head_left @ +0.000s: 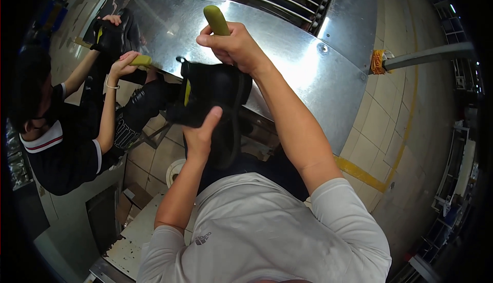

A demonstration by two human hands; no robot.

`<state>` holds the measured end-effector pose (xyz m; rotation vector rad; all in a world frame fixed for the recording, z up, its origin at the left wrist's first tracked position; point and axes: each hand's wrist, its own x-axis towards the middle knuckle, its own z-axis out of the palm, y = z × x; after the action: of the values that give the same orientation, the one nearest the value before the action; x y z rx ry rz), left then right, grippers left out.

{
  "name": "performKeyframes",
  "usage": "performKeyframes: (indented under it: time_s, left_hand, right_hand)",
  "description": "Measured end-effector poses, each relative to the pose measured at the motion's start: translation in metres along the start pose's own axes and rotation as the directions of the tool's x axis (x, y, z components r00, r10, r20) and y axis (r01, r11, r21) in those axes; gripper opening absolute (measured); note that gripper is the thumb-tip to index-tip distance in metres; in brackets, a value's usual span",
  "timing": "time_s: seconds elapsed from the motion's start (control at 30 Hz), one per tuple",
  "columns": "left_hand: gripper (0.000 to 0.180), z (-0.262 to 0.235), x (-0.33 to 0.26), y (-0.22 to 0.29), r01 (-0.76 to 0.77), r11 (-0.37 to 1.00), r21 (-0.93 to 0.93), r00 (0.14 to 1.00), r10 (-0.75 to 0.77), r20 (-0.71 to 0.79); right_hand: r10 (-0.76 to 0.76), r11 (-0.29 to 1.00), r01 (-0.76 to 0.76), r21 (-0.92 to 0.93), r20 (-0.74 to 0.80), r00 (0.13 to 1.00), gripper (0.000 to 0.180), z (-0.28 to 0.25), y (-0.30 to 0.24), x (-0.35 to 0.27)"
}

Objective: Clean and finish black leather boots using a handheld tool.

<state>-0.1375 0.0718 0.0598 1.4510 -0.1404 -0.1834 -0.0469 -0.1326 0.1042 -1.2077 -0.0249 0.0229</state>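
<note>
Hands hold black shoe, green-handled tool.

Bare shiny steel table top lay open right of hands; co-worker's arms and black shoe crowded left side.

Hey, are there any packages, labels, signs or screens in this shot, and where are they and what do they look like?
No packages, signs or screens show.
Shirt logo: small dark mark on the person's grey shirt, bottom centre.
Trouser print: pale lettering on a co-worker's black trousers, left of centre.
Floor line: yellow stripe on the pale tiles, right of the metal table.
</note>
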Motion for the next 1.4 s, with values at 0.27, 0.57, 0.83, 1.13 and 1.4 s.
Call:
performKeyframes:
  time_s: [0.27,0.57,0.83,1.13,1.4]
  left_hand:
    - [0.038,0.046,0.058,0.015,0.388,0.882,-0.269,0.913,-0.407,-0.018]
    - [0.036,0.080,0.081,-0.006,0.309,0.829,-0.465,0.936,-0.353,-0.007]
    - [0.044,0.074,0.098,-0.040,0.366,0.680,-0.635,0.918,-0.376,0.127]
    - [0.040,0.076,0.091,-0.038,0.279,0.815,-0.508,0.949,-0.315,0.017]
    - [0.042,0.117,0.071,-0.032,-0.039,0.805,-0.592,0.942,-0.168,-0.291]
  right_hand:
    - [-0.454,0.874,0.486,-0.034,-0.418,0.787,0.020,-0.037,0.018,-0.003]
    - [-0.495,0.838,0.546,0.008,-0.412,0.765,0.022,-0.063,0.027,-0.021]
    - [-0.408,0.897,0.441,0.013,-0.357,0.840,0.027,-0.041,0.033,-0.056]
    - [-0.297,0.932,0.349,0.093,-0.354,0.887,0.022,-0.028,0.020,-0.085]
    - [-0.279,0.960,0.215,-0.179,-0.670,0.688,0.044,-0.005,-0.018,-0.124]
